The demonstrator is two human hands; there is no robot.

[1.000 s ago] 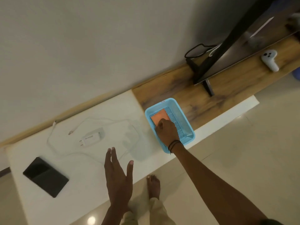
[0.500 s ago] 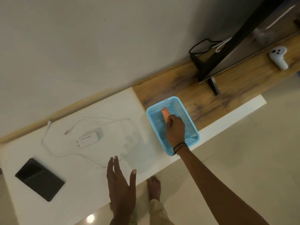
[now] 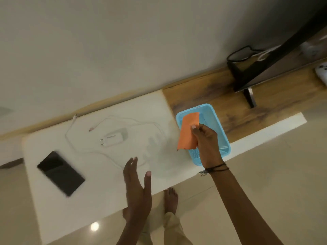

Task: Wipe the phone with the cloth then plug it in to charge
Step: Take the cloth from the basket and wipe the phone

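- Low centre, the left hand (image 3: 137, 190) hovers flat, grip open and empty, ready to steady things.
- Lower left, the phone (image 3: 60, 173) lies on the counter (image 3: 92, 195), unwiped.
- Right of centre, the right hand (image 3: 208, 144) pinches the cloth (image 3: 188, 133) above the basket (image 3: 221, 129).
- Beyond, the charger (image 3: 115, 137) waits.

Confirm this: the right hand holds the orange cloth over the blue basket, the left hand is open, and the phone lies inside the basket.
Wrong about the phone: the head view shows it lying on the white tabletop, far left of the blue basket. The right hand does hold the orange cloth over the basket, and the left hand is open.
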